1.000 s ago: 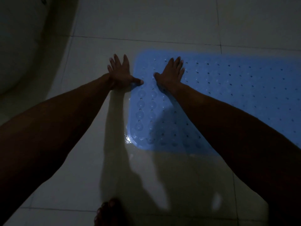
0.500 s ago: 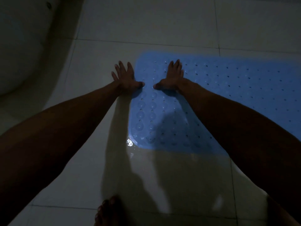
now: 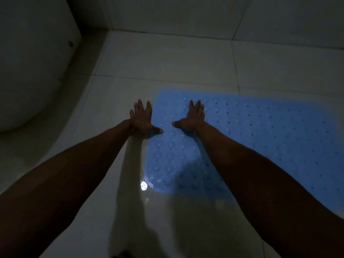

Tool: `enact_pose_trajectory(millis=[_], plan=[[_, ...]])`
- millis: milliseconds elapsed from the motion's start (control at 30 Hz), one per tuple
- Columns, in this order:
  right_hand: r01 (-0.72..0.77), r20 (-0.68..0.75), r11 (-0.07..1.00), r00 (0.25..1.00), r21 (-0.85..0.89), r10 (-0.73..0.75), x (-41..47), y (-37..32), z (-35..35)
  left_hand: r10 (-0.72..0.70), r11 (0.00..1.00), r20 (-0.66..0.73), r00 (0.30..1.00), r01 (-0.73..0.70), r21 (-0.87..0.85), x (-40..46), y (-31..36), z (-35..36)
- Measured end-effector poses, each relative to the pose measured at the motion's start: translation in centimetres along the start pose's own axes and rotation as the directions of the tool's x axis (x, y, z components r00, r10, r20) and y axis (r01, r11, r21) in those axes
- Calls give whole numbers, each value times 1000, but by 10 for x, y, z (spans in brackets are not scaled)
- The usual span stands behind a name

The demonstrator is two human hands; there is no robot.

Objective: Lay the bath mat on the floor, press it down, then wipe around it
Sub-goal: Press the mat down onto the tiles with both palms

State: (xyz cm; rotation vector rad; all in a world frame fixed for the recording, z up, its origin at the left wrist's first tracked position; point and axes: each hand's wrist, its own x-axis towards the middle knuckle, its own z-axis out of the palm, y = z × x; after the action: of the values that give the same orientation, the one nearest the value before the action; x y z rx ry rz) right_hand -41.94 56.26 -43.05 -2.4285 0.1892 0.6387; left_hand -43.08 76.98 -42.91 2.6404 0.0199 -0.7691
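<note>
A blue rubber bath mat with small holes and suction cups lies flat on the pale tiled floor, running off to the right. My right hand presses flat on the mat near its left end, fingers straight and spread. My left hand lies flat on the tile just left of the mat's edge, with its thumb reaching onto the mat. No cloth is in view.
A white toilet base stands at the left. A tiled wall rises at the back. A bright wet glint shows on the floor at the mat's near left corner. The scene is dim.
Both hands stay flat at the mat's left end. The camera has tilted up, so the wall and more of the toilet show and the foot at the bottom has nearly left view.
</note>
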Motion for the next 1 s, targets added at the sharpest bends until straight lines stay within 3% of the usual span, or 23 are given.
enact_pose_trajectory(millis=[200, 400, 767, 1000], plan=[[144, -156, 987, 976, -71, -154, -15, 24, 26, 12, 1000, -23, 1000, -12, -1, -10, -3, 8], [161, 14, 972, 987, -168, -161, -19, 27, 16, 20, 1000, -37, 999, -20, 9, -13, -4, 9], [130, -154, 985, 977, -110, -146, -33, 25, 37, 31, 992, 89, 996, -42, 118, -9, -12, 6], [146, -58, 979, 986, -139, -155, -33, 27, 36, 9, 995, 77, 997, -16, 99, -14, -10, 11]])
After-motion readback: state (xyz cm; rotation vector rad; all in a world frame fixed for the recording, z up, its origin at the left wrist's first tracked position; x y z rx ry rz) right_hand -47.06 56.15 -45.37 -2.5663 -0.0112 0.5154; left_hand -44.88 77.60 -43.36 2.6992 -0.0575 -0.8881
